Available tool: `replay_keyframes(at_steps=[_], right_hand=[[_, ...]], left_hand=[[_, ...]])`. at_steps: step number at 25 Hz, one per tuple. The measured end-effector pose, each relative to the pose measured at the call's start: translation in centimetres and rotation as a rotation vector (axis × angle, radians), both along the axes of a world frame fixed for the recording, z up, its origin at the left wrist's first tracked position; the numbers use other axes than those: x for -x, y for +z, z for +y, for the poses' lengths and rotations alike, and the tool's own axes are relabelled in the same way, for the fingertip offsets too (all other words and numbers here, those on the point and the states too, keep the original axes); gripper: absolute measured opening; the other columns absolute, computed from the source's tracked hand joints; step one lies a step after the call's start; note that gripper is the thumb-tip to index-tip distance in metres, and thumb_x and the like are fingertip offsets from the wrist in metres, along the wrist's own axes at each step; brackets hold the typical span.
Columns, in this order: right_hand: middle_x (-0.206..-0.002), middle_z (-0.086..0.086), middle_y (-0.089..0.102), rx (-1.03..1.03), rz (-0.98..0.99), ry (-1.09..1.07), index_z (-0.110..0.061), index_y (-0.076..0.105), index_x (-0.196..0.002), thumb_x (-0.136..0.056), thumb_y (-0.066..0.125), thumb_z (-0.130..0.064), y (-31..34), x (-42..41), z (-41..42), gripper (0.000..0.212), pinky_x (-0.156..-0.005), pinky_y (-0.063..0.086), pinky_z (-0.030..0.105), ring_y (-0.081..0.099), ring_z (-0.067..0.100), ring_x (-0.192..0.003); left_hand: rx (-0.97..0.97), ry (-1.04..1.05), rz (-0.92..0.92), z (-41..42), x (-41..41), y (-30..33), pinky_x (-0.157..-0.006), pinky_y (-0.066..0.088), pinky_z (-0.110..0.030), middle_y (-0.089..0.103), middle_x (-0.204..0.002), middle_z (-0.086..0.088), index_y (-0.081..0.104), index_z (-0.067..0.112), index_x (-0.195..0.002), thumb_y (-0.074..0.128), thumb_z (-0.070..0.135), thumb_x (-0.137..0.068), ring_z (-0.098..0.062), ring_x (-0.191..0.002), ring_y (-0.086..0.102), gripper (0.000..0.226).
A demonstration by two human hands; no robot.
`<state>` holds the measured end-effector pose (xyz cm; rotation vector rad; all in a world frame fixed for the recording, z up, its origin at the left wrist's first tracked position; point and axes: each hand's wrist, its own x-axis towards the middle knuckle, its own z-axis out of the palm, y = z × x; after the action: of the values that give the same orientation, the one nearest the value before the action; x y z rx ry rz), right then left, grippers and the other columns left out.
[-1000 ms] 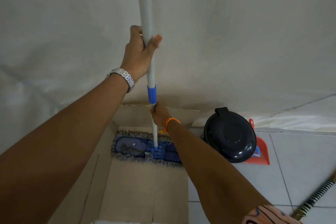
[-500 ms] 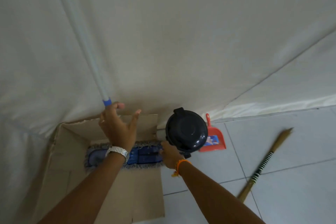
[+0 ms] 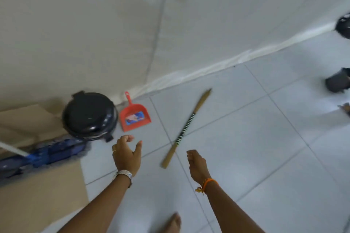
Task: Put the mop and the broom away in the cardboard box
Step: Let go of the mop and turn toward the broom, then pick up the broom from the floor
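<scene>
The blue mop (image 3: 47, 154) lies with its head inside the cardboard box (image 3: 37, 198) at the left, its white pole running off the left edge. A wooden broom handle (image 3: 186, 128) with a black-and-white striped band lies on the tiled floor in the middle; its bristles are not in view. My left hand (image 3: 126, 155) hovers over the floor just right of the box, fingers apart, holding nothing. My right hand (image 3: 197, 164) hangs right of the handle's near end, fingers loosely curled and empty.
A black lidded bin (image 3: 89, 115) stands against the box's far right corner. A red dustpan (image 3: 135, 117) lies beside it by the white sheet wall (image 3: 170, 24). Dark objects (image 3: 338, 80) sit at the right edge. A bare foot (image 3: 173, 222) shows at the bottom.
Both hands have let go of the mop, which now rests in the box. The view has swung right toward the broom handle, and both hands have moved right over the floor.
</scene>
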<state>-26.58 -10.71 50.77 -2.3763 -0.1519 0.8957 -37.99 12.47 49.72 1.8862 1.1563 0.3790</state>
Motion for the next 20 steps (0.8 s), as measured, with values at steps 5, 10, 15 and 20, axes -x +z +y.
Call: replay_keyframes(at_steps=[5,10,15,20], right_hand=[[-0.095,0.015,0.066,0.012,-0.064,-0.081,-0.007,0.056,-0.117,-0.097,0.043,-0.005,0.9,-9.1,-10.4,0.024,-0.066,0.049,0.032,0.061,0.025,-0.077],[-0.091,0.010,0.062,0.061,0.020,-0.003,-0.009,0.056,-0.118,-0.095,0.041,-0.004,-2.8,-16.0,-13.7,0.027,-0.055,0.041,0.019,0.055,0.017,-0.068],[-0.095,0.009,0.061,0.137,0.207,0.136,-0.011,0.056,-0.116,-0.091,0.039,-0.001,-6.0,-26.2,-14.6,0.032,-0.059,0.047,0.026,0.055,0.020,-0.072],[-0.092,0.012,0.064,0.212,0.133,0.254,-0.012,0.060,-0.113,-0.091,0.038,-0.003,-9.4,-37.1,-14.8,0.032,-0.051,0.041,0.018,0.056,0.023,-0.072]], left_hand=[[0.089,-0.115,0.150,-9.7,-6.7,-2.3,-0.090,0.044,-0.046,0.066,-0.114,-0.010,0.064,0.014,-0.107,0.074,0.020,-0.084,-0.038,-0.113,0.052,0.026],[0.148,-0.108,0.252,-13.2,-11.0,-5.9,-0.089,0.045,-0.043,0.065,-0.116,-0.010,0.067,0.018,-0.104,0.075,0.015,-0.083,-0.036,-0.114,0.053,0.023],[0.259,-0.092,0.423,-13.5,-15.3,-11.0,-0.095,0.046,-0.047,0.064,-0.117,-0.014,0.067,0.020,-0.104,0.075,0.018,-0.084,-0.038,-0.111,0.058,0.022],[0.312,-0.041,0.445,-14.7,-20.9,-14.7,-0.092,0.053,-0.050,0.062,-0.119,-0.012,0.064,0.019,-0.110,0.074,0.017,-0.083,-0.037,-0.107,0.063,0.028]])
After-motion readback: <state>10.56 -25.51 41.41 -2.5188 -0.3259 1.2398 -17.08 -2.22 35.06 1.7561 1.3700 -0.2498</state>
